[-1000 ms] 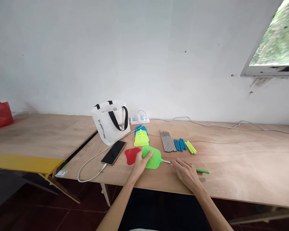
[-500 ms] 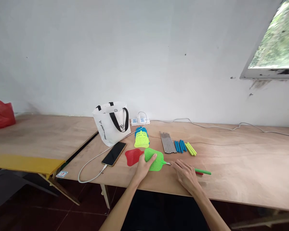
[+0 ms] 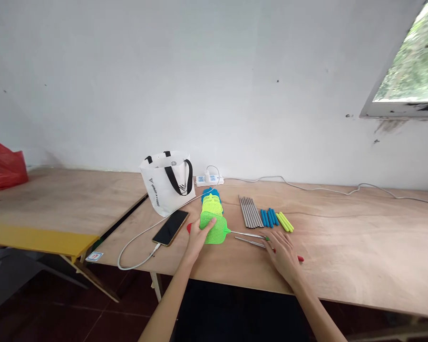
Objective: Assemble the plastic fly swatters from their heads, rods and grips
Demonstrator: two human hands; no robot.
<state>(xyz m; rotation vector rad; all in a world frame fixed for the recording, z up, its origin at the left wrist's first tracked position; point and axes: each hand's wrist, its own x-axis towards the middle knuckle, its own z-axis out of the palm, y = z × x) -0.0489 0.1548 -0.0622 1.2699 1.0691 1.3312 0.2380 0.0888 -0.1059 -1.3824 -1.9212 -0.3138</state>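
Observation:
My left hand point(image 3: 198, 235) grips the mesh head of a green fly swatter point(image 3: 217, 232), thumb on top. From its head a thin metal rod runs right, drawn out long, to my right hand point(image 3: 284, 251). That hand is closed over the green handle, most of which is hidden under the fingers. Beneath lies a red fly swatter: its metal rod point(image 3: 248, 241) and red handle end point(image 3: 300, 259) show beside my right hand, while its head is mostly covered by my left hand. Behind the green head lie stacked yellow and blue swatter heads point(image 3: 212, 204).
Right of the heads lie several metal rods point(image 3: 251, 212), blue handles point(image 3: 269, 217) and yellow handles point(image 3: 284, 222). A phone point(image 3: 170, 228) on a white cable lies left, before a white bag point(image 3: 167, 185). A power strip point(image 3: 209, 180) stands by the wall.
The green swatter's head has moved left with my left hand, over the red head. A long length of metal rod now shows between head and handle.

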